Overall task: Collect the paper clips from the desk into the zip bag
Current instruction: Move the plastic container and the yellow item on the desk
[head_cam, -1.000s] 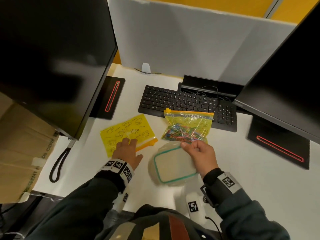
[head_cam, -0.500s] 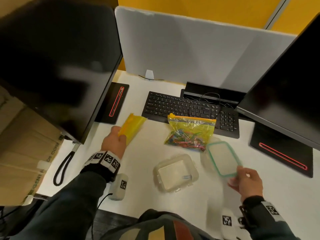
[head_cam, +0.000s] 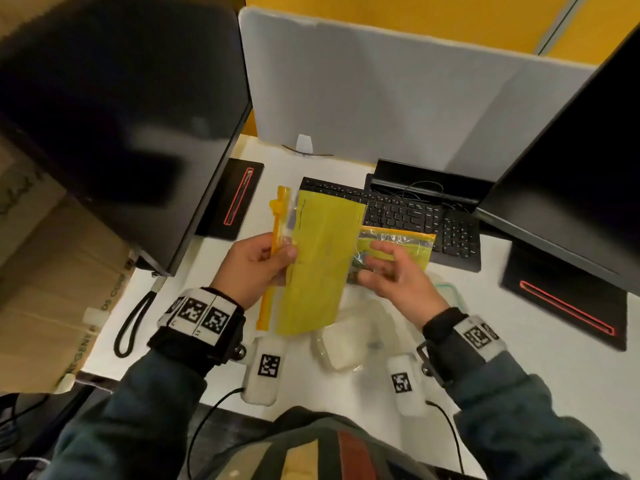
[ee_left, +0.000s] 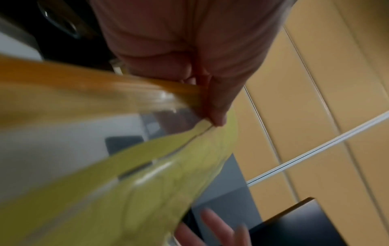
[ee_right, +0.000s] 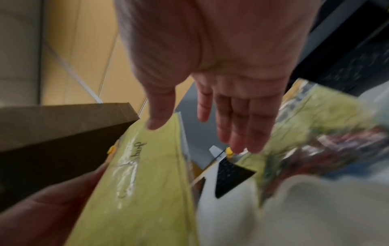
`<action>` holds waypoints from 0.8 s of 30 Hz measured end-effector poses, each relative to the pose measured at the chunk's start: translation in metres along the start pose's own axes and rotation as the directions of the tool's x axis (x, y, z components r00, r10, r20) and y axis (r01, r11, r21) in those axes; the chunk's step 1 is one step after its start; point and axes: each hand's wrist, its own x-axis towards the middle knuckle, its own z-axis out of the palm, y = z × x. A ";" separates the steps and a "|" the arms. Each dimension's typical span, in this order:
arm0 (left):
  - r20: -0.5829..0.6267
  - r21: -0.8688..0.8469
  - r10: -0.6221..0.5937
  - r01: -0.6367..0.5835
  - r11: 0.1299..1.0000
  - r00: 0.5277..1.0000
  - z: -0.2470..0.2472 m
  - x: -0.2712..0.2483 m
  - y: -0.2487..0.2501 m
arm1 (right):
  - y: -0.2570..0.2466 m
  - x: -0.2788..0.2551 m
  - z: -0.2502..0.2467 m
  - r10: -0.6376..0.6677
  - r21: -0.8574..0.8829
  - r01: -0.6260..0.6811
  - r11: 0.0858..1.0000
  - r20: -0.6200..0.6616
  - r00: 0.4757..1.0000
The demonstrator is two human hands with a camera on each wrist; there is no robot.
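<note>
My left hand [head_cam: 266,258] pinches the orange zip edge of an empty yellow zip bag [head_cam: 318,268] and holds it upright above the desk; the left wrist view shows the yellow zip bag [ee_left: 147,174] bowed below my left hand [ee_left: 210,108]. My right hand [head_cam: 381,268] is open with fingers spread just right of the bag, holding nothing; in the right wrist view my right hand [ee_right: 189,123] hovers beside the yellow zip bag [ee_right: 147,183]. A second zip bag [head_cam: 405,242] full of coloured paper clips [ee_right: 336,149] lies in front of the keyboard.
A clear plastic container [head_cam: 343,344] stands open near the desk's front edge, its green-rimmed lid [head_cam: 450,292] to the right. A black keyboard [head_cam: 415,213] lies behind. Two monitors [head_cam: 104,116] overhang left and right. A grey partition [head_cam: 398,98] closes the back.
My left hand has lifted the yellow bag from the desk's left side to the middle. My right hand has set down the lid and come up beside the bag, open.
</note>
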 end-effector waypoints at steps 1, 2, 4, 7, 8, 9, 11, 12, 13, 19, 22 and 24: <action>0.009 0.012 0.016 -0.016 1.000 1.000 0.003 0.000 0.000 | -0.005 0.006 0.007 0.017 0.070 -0.021 0.997 0.059 0.998; 0.004 0.030 0.028 -0.028 0.999 1.000 0.005 0.000 -0.001 | -0.009 0.008 0.011 0.014 0.138 -0.024 0.990 0.076 0.997; -0.056 0.062 0.029 -0.026 0.998 0.998 0.009 0.000 -0.003 | -0.015 0.011 0.011 -0.024 0.209 0.023 0.978 0.001 1.000; -0.178 0.203 0.083 -0.046 0.978 0.981 0.013 -0.003 -0.008 | -0.018 0.007 -0.002 -0.087 0.255 0.112 0.960 -0.106 0.990; -0.185 0.213 0.105 -0.065 0.975 0.977 0.014 -0.004 -0.009 | -0.018 0.004 -0.006 -0.127 0.263 0.148 0.953 -0.096 0.987; -0.186 0.194 0.129 -0.092 0.977 0.974 0.017 -0.004 -0.008 | -0.019 0.001 -0.010 -0.168 0.257 0.177 0.950 -0.058 0.984; -0.188 0.171 0.188 -0.156 0.973 0.964 0.022 -0.002 -0.007 | -0.019 -0.006 -0.012 -0.235 0.194 0.220 0.956 0.058 0.970; -0.180 0.179 0.211 -0.179 0.968 0.961 0.025 -0.001 -0.006 | -0.017 -0.009 -0.012 -0.251 0.122 0.238 0.964 0.103 0.963; -0.146 0.171 0.212 -0.186 0.968 0.966 0.029 0.000 -0.005 | -0.016 -0.011 -0.011 -0.249 0.022 0.248 0.968 0.109 0.962; 0.139 0.216 0.064 -0.094 0.972 0.988 0.048 0.003 -0.012 | 0.005 -0.012 -0.024 -0.153 -0.082 0.138 0.987 -0.223 0.963; 0.121 0.298 0.121 -0.152 0.942 0.985 0.053 0.007 -0.014 | 0.013 -0.019 -0.031 -0.156 -0.141 0.119 0.983 -0.289 0.945; 0.097 0.401 0.198 -0.220 0.889 0.975 0.056 0.010 -0.015 | 0.016 -0.021 -0.032 -0.155 -0.152 0.106 0.983 -0.363 0.919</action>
